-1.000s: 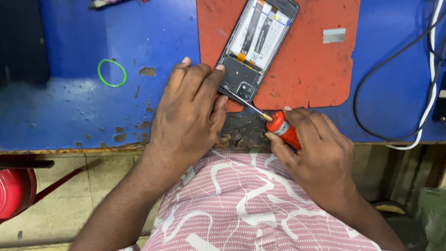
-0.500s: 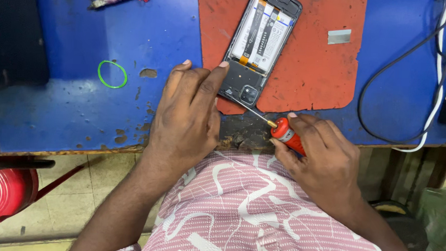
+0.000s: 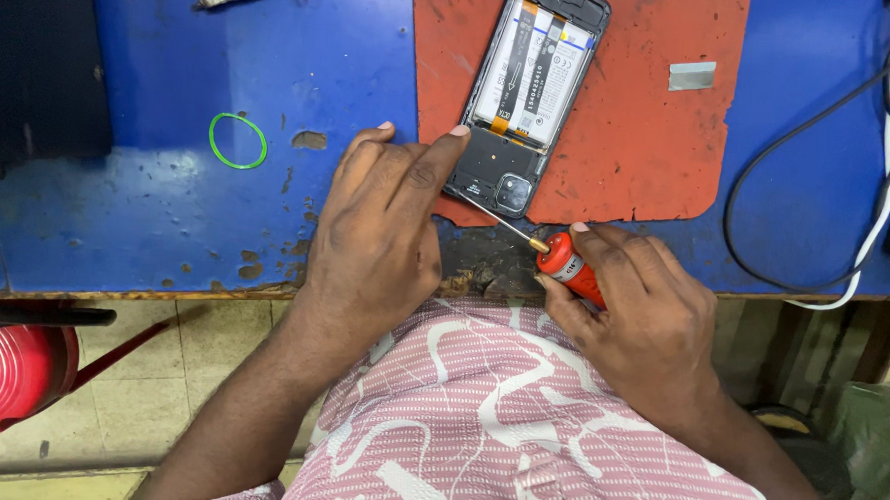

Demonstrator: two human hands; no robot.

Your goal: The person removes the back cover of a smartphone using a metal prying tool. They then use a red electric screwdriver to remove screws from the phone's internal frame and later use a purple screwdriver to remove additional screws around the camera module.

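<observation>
- Head view: our left hand [image 3: 381, 232] presses flat on the opened phone [image 3: 527, 94], fingers together.
- Our right hand [image 3: 642, 314] fingers pinch the red screwdriver [image 3: 564, 263].

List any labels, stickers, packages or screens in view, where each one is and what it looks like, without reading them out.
White rectangular label with black stripes and small print: on the battery of the opened black phone, lying on the red mat.
White band label: around the red-handled screwdriver in the right hand.
Small grey rectangular tape strip: stuck on the red mat, right of the phone.
No packages or lit screens visible.
</observation>
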